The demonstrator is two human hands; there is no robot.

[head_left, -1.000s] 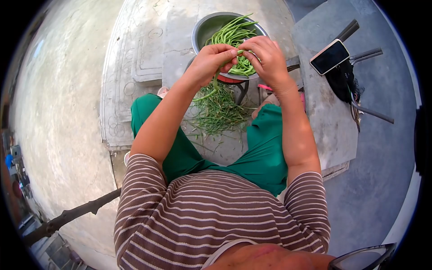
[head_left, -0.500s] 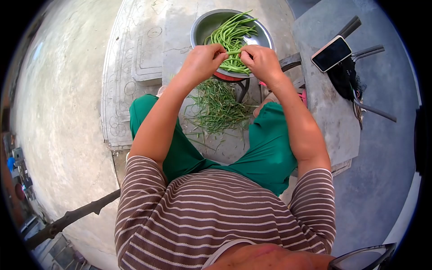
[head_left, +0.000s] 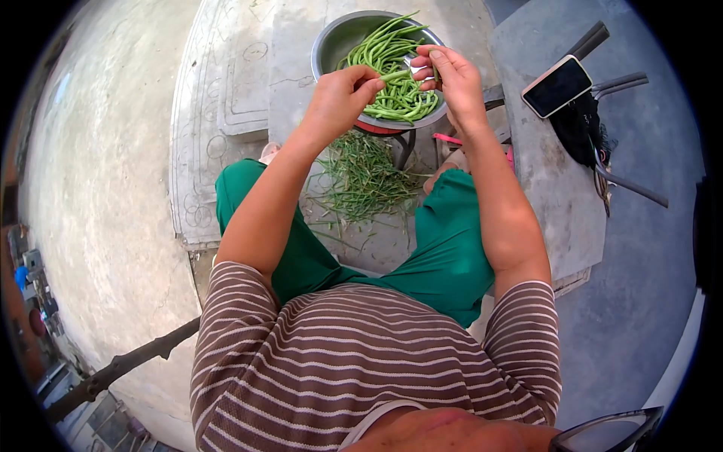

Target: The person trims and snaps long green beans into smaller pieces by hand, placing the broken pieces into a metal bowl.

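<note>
My left hand [head_left: 343, 96] pinches a green bean [head_left: 395, 75] between thumb and fingertips, its free end pointing right. My right hand [head_left: 458, 81] is a short gap away, its fingers curled and a small green bean piece [head_left: 436, 74] showing between thumb and fingers. Both hands hover over the near part of a metal bowl [head_left: 325, 47]. Inside the bowl lies a pile of long green beans [head_left: 384, 49], with shorter pieces [head_left: 407, 103] nearer me.
The bowl rests on a red-topped stool [head_left: 380, 129]. Green trimmings [head_left: 365, 177] lie heaped on the ground between my knees. At right, a phone [head_left: 557, 86] and a black bag [head_left: 576, 132] sit by a grey slab [head_left: 553, 203]. A branch [head_left: 124, 365] extends at lower left.
My hands, together on one green bean before, have come apart. The right hand has risen slightly up and right, while the left still pinches a bean.
</note>
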